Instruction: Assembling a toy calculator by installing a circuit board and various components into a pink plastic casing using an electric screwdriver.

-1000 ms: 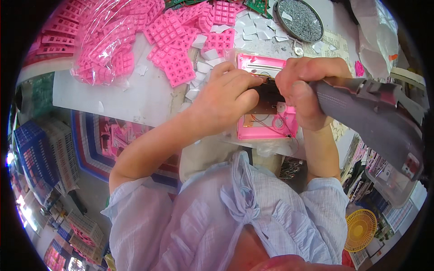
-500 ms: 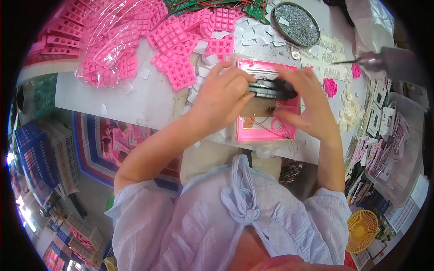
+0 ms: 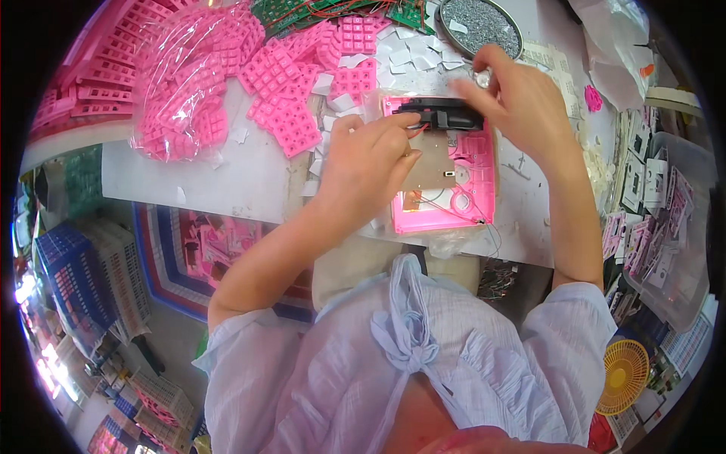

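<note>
A pink plastic casing [image 3: 443, 220] lies on the table in front of me, its inside facing up. Across its far end sits a black plastic part [image 3: 461, 118]. My left hand [image 3: 367, 163] has curled fingers on this part's left side, the index fingertip pressing on it. Below the part lies a brown board [image 3: 428, 166], with thin wires [image 3: 446, 206] near it in the casing. My right hand [image 3: 529, 106] is raised beyond the casing's far right corner, thumb and index finger apart and nothing visible between them. Close to its fingers stands a round dish [image 3: 520, 39] of small metal screws [image 3: 484, 23].
Pink keypads [image 3: 287, 125] and a clear bag [image 3: 181, 91] of them lie left, with green circuit boards [image 3: 310, 11] behind. White paper pieces [image 3: 404, 57] are scattered by the dish. At right stand a clear plastic bin [image 3: 669, 250] and a yellow basket [image 3: 622, 374].
My right hand has let go of the black part and moved up and right toward the dish. The black part, earlier tilted up in both hands, now lies flat in the casing's far end.
</note>
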{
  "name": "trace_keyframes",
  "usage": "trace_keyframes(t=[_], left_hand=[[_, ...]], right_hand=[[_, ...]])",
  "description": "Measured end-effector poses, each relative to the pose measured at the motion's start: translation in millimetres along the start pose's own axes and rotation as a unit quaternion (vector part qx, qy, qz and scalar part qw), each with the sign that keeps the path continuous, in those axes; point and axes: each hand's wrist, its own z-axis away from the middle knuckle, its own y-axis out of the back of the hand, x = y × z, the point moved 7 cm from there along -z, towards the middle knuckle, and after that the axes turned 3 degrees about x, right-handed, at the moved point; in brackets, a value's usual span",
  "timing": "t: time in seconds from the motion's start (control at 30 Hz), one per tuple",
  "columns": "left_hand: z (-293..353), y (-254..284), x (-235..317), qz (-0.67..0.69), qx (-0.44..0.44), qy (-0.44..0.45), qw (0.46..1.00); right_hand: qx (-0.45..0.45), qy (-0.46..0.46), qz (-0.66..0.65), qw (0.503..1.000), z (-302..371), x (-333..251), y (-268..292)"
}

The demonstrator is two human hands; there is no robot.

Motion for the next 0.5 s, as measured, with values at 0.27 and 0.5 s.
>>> trace_keyframes(t=[0.27,0.5], left_hand=[[-8,1,5,-0.048,0.019,-0.063,0.997],[-15,6,4,-0.070,0.009,-0.073,0.995]], right_hand=[[0.146,0.212,-0.033,0.966,36,-4,-26],[0.177,0.232,0.031,0.956,37,-21,36]])
